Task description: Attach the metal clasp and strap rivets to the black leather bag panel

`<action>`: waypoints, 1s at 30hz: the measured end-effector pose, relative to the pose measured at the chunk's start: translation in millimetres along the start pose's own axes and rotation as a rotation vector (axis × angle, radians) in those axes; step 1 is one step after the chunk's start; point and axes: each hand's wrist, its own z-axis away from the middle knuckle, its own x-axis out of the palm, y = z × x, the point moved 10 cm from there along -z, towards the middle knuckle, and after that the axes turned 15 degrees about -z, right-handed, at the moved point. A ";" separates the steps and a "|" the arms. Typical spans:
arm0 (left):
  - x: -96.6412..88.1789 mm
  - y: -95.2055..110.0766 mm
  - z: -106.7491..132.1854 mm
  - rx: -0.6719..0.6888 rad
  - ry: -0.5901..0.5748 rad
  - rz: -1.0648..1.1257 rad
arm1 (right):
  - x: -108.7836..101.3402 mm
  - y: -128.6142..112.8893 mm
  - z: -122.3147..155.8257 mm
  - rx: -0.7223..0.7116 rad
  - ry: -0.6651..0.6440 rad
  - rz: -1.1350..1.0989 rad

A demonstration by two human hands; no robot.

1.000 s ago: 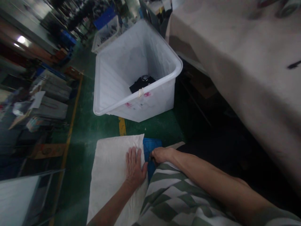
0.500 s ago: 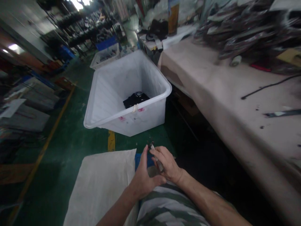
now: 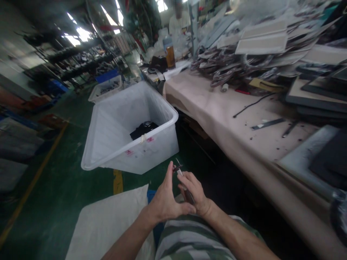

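Observation:
My right hand (image 3: pixel 195 190) is wrapped round a slim hand tool (image 3: pixel 180 173) with a pale section and a darker handle. A dark piece and a thin pointed bit show at its tip, too small to make out. Beside it is my left hand (image 3: pixel 166 203), its fingers stretched up and its thumb spread wide. The left index fingertip lies close to the tool's tip, and the left thumb reaches the right hand's palm side. Whether the left fingertip touches the tip I cannot tell. Both hands are in front of my striped clothing (image 3: pixel 195 234).
A large white plastic bin (image 3: pixel 159 151) with black items (image 3: pixel 143 130) inside stands ahead. Right of me runs a cloth-covered table (image 3: pixel 195 95) with strips, a dark cord (image 3: pixel 252 104) and piled wrapped pieces. A pale cloth-like sheet (image 3: pixel 108 224) lies at lower left. A person (image 3: pixel 179 20) is far back.
My view has swung up and to the right, bringing more of the table in. My right hand keeps the tool, and my left hand's fingers are spread a little wider.

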 end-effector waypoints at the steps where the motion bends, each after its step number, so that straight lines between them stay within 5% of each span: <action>1: 0.2 2.0 -0.6 0.008 -0.003 0.022 | -1.8 -2.1 -0.5 -0.002 0.012 0.004; 6: 3.6 9.9 -2.0 0.060 -0.038 0.179 | -9.5 -13.4 -3.5 -0.011 0.051 0.008; 23: -6.5 27.0 -3.8 0.056 -0.063 0.198 | -18.2 -34.5 2.6 -0.039 0.077 -0.019; 30: 10.3 20.5 -10.2 0.071 -0.070 0.203 | -28.6 -41.9 3.8 -0.105 0.116 0.009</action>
